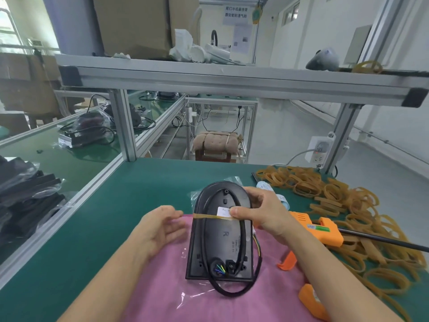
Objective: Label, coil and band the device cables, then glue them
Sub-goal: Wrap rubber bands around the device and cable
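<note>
Your right hand [262, 214] is pinching the rubber band [209, 216] across the upright device [221, 231] at centre frame, while your left hand [160, 228], fingers loosely spread, is hovering just left.

Head view, down (close) over workbench [120, 194]

The right hand [260, 212] hides the right edge of the device [220, 235] and part of the white label [223, 210] under its thumb, the print on that label is too small to read, and the glue gun [322, 231] beyond the wrist is partly covered.
</note>
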{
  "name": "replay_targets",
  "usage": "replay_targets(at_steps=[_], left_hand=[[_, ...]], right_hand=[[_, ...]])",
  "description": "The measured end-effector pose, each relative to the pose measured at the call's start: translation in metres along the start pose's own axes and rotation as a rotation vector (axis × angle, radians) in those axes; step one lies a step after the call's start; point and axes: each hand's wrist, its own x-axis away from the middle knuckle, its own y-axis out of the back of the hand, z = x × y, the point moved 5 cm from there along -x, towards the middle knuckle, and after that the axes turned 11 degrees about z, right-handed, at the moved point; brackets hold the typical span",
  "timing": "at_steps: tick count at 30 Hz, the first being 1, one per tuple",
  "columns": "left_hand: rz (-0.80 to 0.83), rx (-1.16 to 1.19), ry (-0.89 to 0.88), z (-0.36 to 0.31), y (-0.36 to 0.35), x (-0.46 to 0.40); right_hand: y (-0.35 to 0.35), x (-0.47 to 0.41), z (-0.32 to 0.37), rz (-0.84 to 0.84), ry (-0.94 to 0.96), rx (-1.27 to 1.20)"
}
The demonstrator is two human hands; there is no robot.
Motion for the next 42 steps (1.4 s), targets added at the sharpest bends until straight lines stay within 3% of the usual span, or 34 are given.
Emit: replay_targets(at_steps=[6, 10, 12, 21, 30, 35, 37, 39, 42], left_hand=[[0.332, -0.154, -0.117, 0.030, -0.032, 0.019], [0.219, -0.089, -0.169, 0.039, -0.039, 0.019], [0.182, -0.090, -0.176, 0.041, -0.036, 0.018], [0.174, -0.104, -0.271, 0.037, -0.041, 0.023], [0.145, -0.073, -0.315, 0.035, -0.041, 0.023], [0.196, -0.088, -0.327, 0.036, -0.040, 0.023], [0.205, -0.075, -0.351, 0.035, -0.039, 0.023], [0.189, -0.069, -0.362, 0.036, -0.039, 0.021], [0.222, 0.000, -0.338, 0.035, -0.046, 0.020]], right_hand=[[-0.009, -0.005, -0.010, 0.038, -0.074, 0.039], [0.009, 0.014, -0.032, -0.171, -0.173, -0.063], [0.017, 0.025, -0.037, -0.230, -0.156, 0.084], [0.008, 0.030, -0.019, -0.187, 0.063, 0.603], [0.008, 0.023, -0.002, -0.016, 0.047, 0.720], [0.010, 0.025, -0.002, -0.065, 0.007, 0.608], [0.015, 0.026, -0.007, -0.176, -0.063, 0.283], [0.001, 0.024, -0.026, -0.161, -0.250, -0.148], [-0.031, 0.017, -0.038, -0.093, -0.337, -0.288]])
